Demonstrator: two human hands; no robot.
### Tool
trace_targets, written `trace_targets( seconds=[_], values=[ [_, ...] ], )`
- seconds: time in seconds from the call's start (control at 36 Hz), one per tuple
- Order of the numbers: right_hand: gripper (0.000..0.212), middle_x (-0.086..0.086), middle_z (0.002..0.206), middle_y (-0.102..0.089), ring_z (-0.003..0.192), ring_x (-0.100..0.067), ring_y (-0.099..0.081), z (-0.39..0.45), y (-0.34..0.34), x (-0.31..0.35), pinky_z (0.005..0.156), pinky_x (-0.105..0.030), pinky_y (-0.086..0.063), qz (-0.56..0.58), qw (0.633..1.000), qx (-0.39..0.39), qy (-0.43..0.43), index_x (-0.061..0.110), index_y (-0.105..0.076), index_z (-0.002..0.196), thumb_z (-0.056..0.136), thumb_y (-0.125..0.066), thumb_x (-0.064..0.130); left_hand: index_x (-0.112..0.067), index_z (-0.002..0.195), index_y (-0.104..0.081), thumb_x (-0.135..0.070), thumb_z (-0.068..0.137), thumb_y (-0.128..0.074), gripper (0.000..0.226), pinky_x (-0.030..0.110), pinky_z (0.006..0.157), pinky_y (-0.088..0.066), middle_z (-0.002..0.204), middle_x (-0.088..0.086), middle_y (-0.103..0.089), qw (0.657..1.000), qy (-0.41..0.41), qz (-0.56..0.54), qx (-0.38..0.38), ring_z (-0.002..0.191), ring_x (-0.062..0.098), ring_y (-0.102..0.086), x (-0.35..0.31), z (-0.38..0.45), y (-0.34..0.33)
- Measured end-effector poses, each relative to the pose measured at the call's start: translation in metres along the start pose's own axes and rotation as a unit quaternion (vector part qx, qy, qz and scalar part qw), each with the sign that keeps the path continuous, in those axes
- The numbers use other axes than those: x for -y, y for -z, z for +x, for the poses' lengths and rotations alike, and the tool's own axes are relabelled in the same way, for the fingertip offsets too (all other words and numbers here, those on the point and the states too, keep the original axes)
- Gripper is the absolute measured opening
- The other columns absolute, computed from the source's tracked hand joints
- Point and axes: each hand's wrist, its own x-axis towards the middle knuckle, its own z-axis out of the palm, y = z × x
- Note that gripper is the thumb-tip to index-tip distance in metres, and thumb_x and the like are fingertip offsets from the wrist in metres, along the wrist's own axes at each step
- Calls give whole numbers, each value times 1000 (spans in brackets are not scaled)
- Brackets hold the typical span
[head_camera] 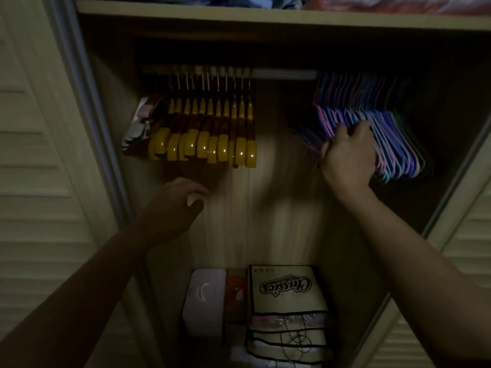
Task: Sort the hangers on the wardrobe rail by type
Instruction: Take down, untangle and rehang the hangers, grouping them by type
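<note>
A wardrobe rail (284, 74) runs across the top of a dim wardrobe. Several yellow and brown wooden hangers (212, 134) hang bunched at its left, with a few pale clip hangers (136, 128) at the far left of that bunch. Several thin hangers in pink, blue and purple (393, 139) hang packed at the right. My right hand (348, 155) is curled around the left part of the thin hangers, fingers tucked between them. My left hand (175, 205) hovers below the wooden hangers, fingers loosely spread, holding nothing.
A shelf (265, 17) with folded cloth lies above the rail. On the wardrobe floor sit a pale pink box (204, 301), an orange item (235, 293) and a fabric organiser marked "Classics" (287, 290). Louvred doors (39, 155) flank the opening.
</note>
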Motion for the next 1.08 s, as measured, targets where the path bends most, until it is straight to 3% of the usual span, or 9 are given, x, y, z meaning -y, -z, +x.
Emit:
trace_targets(
  seconds=[0.08, 0.14, 0.25, 0.39, 0.58, 0.64, 0.72, 0.81, 1.08],
  values=[
    [30, -18, 113, -54, 100, -34, -54, 3, 0, 32, 80, -42, -48, 81, 995, 33, 50, 4, -60, 112, 97, -47, 27, -17, 109, -72, -31, 80, -53, 37, 34, 95, -41, 108, -7, -54, 1000, -5, 1, 6, 108, 17, -56, -4, 3, -1],
    [34, -15, 118, -59, 107, -32, -57, 8, -4, 59, 84, -36, -45, 213, 965, 151, 19, 9, -61, 120, 100, -46, 31, -16, 108, -72, -30, 80, -54, 37, 30, 93, -39, 106, -9, -53, 1000, -8, 2, 6, 108, 13, -54, -4, 3, -1],
    [58, -8, 150, -44, 135, -26, -45, 11, -7, 103, 98, -30, -37, 418, 808, 390, -142, 15, -38, 150, 100, -51, 41, -16, 107, -73, -27, 80, -55, 35, 27, 92, -36, 102, -14, -52, 1000, -10, -2, 2, 107, 10, -52, -6, 4, 0],
    [69, -9, 150, -43, 130, -25, -50, 12, -20, 125, 89, -27, -42, 483, 752, 385, -229, 14, -31, 154, 96, -61, 36, -14, 108, -73, -27, 79, -54, 37, 28, 93, -36, 103, -12, -52, 1000, -5, -8, 4, 108, 10, -51, -6, 2, 4],
    [61, -8, 140, -52, 119, -25, -57, 12, -25, 129, 82, -25, -50, 531, 731, 350, -245, 15, -36, 150, 95, -63, 17, -16, 110, -71, -23, 85, -60, 28, 37, 98, -40, 108, -9, -55, 1000, 3, -2, -4, 112, 17, -55, 8, -5, 7],
    [55, -6, 129, -59, 108, -23, -61, 12, -23, 129, 84, -31, -53, 536, 738, 321, -254, 16, -41, 146, 95, -61, 22, -18, 111, -70, -28, 83, -56, 32, 43, 102, -42, 114, -2, -60, 1000, 16, 2, 4, 115, 21, -56, 11, -6, 8],
    [56, -3, 128, -54, 115, -24, -56, 11, -22, 123, 97, -40, -51, 474, 826, 232, -198, 24, -45, 140, 89, -65, 32, -20, 112, -69, -24, 89, -59, 26, 45, 103, -42, 119, 5, -61, 1000, 18, -1, -1, 117, 23, -55, 15, -7, 10],
    [47, -4, 134, -46, 126, -22, -46, 16, -14, 114, 101, -30, -40, 424, 887, 140, -118, 24, -46, 140, 95, -60, 28, -21, 113, -69, -9, 91, -66, 25, 39, 100, -42, 122, 6, -59, 1000, 20, -2, -7, 115, 22, -55, 23, -8, 10],
    [40, -11, 137, -46, 125, -28, -48, 90, -10, 127, 97, -31, -41, 363, 909, 166, -122, 18, -48, 138, 100, -52, 30, -23, 113, -68, -20, 93, -64, 21, 39, 99, -45, 120, -5, -59, 999, 32, -8, -30, 116, 16, -54, 25, -21, 12]
  ],
)
